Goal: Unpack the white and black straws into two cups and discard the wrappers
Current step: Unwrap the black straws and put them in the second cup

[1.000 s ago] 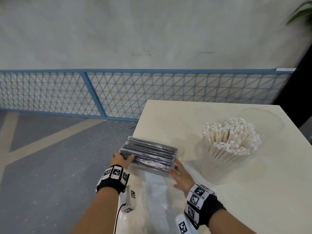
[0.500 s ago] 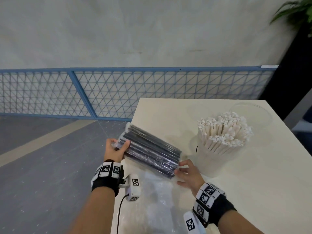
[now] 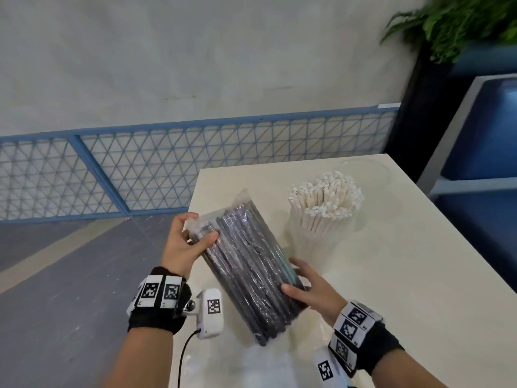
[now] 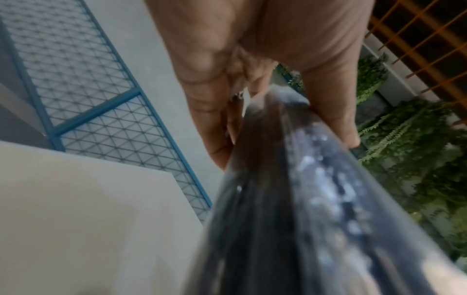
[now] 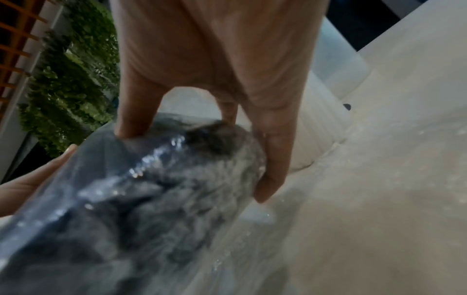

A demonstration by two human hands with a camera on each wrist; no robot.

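A pack of black straws (image 3: 251, 264) in clear plastic wrap is held above the near left part of the white table (image 3: 419, 275), tilted lengthwise away from me. My left hand (image 3: 193, 236) grips its far end, thumb on top (image 4: 328, 111). My right hand (image 3: 302, 284) holds the near right side, thumb on top and fingers beneath (image 5: 267, 159). The pack looks blurred in both wrist views (image 4: 303, 199) (image 5: 151, 189). White straws (image 3: 326, 197) fill a clear cup (image 3: 313, 247) just right of the pack. A second clear cup (image 3: 366, 169), empty, stands behind it.
A crumpled clear wrapper (image 3: 265, 362) lies on the table under the pack, near the front edge. The table's left edge drops to a grey floor (image 3: 70, 275). A blue mesh fence (image 3: 140, 169) runs behind; a plant (image 3: 461, 21) and a blue cabinet (image 3: 481, 152) stand at the right.
Both hands have lifted the black straw pack off the table and turned it from lying crosswise to pointing away from me. The head view has swung right.
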